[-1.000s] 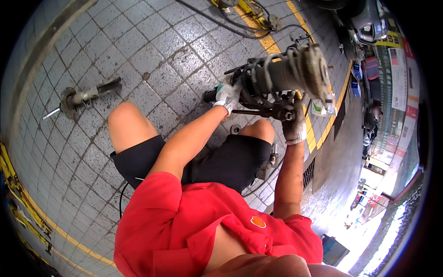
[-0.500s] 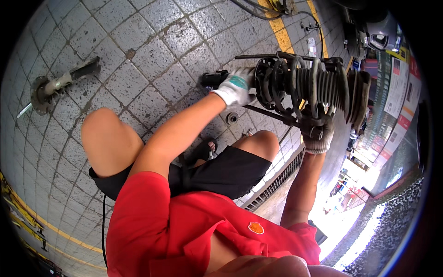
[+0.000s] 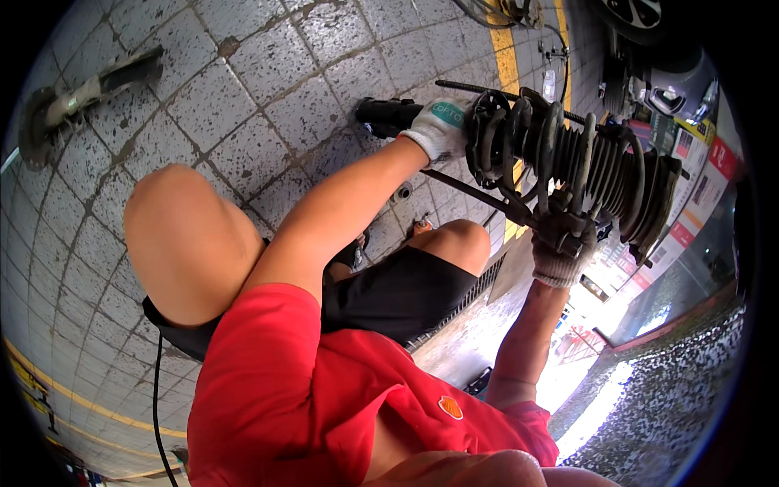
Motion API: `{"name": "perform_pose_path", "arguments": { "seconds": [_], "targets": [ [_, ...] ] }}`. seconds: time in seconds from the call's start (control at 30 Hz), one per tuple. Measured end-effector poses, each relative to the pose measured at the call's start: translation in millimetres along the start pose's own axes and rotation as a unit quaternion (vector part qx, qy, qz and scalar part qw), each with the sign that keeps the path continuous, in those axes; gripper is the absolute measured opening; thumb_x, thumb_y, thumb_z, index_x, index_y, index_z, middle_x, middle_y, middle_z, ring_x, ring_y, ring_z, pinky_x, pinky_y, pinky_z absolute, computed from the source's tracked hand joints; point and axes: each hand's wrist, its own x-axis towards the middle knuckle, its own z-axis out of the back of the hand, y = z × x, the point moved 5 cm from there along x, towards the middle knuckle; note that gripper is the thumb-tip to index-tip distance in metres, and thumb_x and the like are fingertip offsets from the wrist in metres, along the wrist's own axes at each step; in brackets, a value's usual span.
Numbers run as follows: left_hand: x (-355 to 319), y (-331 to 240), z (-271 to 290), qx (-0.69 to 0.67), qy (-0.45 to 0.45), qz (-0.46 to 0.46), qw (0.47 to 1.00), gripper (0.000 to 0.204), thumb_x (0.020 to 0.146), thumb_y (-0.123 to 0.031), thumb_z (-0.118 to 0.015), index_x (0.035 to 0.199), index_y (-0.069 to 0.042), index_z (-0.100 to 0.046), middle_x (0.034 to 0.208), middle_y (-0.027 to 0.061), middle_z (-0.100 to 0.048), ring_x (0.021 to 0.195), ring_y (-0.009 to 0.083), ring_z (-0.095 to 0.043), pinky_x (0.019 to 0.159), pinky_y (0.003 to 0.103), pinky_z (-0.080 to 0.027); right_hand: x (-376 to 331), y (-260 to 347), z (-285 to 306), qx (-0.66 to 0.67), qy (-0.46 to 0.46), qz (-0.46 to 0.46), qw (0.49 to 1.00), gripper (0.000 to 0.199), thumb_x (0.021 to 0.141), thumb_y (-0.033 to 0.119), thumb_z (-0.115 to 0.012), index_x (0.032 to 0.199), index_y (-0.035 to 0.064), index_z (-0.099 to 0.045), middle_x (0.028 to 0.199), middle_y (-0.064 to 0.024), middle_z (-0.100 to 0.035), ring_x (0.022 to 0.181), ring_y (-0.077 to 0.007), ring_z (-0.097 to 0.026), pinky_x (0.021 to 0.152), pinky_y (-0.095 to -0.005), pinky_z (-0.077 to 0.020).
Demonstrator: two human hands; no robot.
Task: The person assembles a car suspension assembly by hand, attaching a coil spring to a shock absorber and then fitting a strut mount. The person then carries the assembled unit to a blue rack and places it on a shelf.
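A car's strut assembly [image 3: 580,154], with a dark coil spring around a ribbed boot, is held up off the floor, its spring end toward the right. My left hand [image 3: 445,130], in a white glove with a green patch, is closed around the strut's tube [image 3: 381,116] just beside the spring seat. Long rods of a spring compressor [image 3: 479,197] run along both sides of the spring. My right hand [image 3: 560,252], in a dirty glove, is wrapped around the compressor's clamp at the spring's near side; its fingertips are partly hidden.
Another strut [image 3: 85,97] lies on the tiled floor at the far left. A small round part [image 3: 402,192] is on the floor near my foot. A floor grate [image 3: 454,312] runs beside my leg. A car [image 3: 669,85] and a hose [image 3: 487,20] are at the upper right.
The strut assembly has shifted slightly right, and its spring end has tipped a little lower in the picture. Both hands keep their grip. The whole view has shifted as well.
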Motion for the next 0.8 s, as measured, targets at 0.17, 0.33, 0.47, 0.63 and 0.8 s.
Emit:
{"name": "perform_pose_path", "arguments": {
  "seconds": [0.17,0.33,0.47,0.63,0.8],
  "targets": [
    [0.3,9.0,0.5,-0.002,0.043,-0.005,0.999,0.04,0.083,-0.03,-0.072,0.117,-0.009,-0.073,0.117,0.016,-0.074,0.109,0.0352,-0.07,0.094,0.044,-0.057,-6.6,-7.2,-7.7,-0.013,0.095,-0.019,0.995,0.016,0.094,0.007,-0.05,0.101,-0.0067,-0.054,0.071,-0.0023,-0.056,0.044,-0.0057,-0.051,0.04,-0.0146,-0.0456],
    [2.8,16.5,4.0,-0.004,0.158,-0.034,0.987,0.035,0.083,-0.033,-0.07,0.108,-0.009,-0.076,0.109,0.0196,-0.074,0.104,0.0371,-0.071,0.089,0.044,-0.058,-6.6,-8.8,4.8,0.017,0.116,-0.018,0.993,0.035,0.092,0.011,-0.053,0.119,-0.0107,-0.055,0.092,-0.0128,-0.059,0.067,-0.0152,-0.059,0.058,-0.0209,-0.0548],
    [-6.9,25.2,15.3,-0.038,0.113,-0.014,0.993,0.039,0.086,-0.038,-0.07,0.111,-0.01,-0.076,0.112,0.0202,-0.073,0.107,0.0385,-0.07,0.091,0.045,-0.058,-5.0,-7.4,-0.1,0.023,0.072,-0.015,0.997,0.03,0.086,0.001,-0.055,0.115,-0.0053,-0.058,0.105,-0.0284,-0.064,0.083,-0.0268,-0.066,0.046,-0.0177,-0.0554],
    [3.1,40.4,9.9,-0.05,0.085,-0.014,0.995,0.041,0.084,-0.042,-0.072,0.108,-0.008,-0.075,0.109,0.0224,-0.072,0.105,0.0408,-0.069,0.087,0.047,-0.058,-3.0,-6.2,-19.0,-0.048,0.052,-0.001,0.998,0.036,0.085,0.001,-0.056,0.12,-0.0044,-0.056,0.107,-0.0288,-0.062,0.083,-0.0269,-0.065,0.048,-0.0186,-0.0576],
    [7.5,43.1,5.5,-0.061,0.076,-0.034,0.995,0.043,0.082,-0.041,-0.074,0.107,-0.007,-0.075,0.104,0.0225,-0.073,0.102,0.0416,-0.07,0.086,0.047,-0.058,5.4,-0.2,-15.9,-0.071,0.055,0.018,0.996,0.045,0.085,0.003,-0.057,0.128,-0.0086,-0.054,0.105,-0.025,-0.061,0.082,-0.0223,-0.059,0.047,-0.0146,-0.0551]
  ]
}}
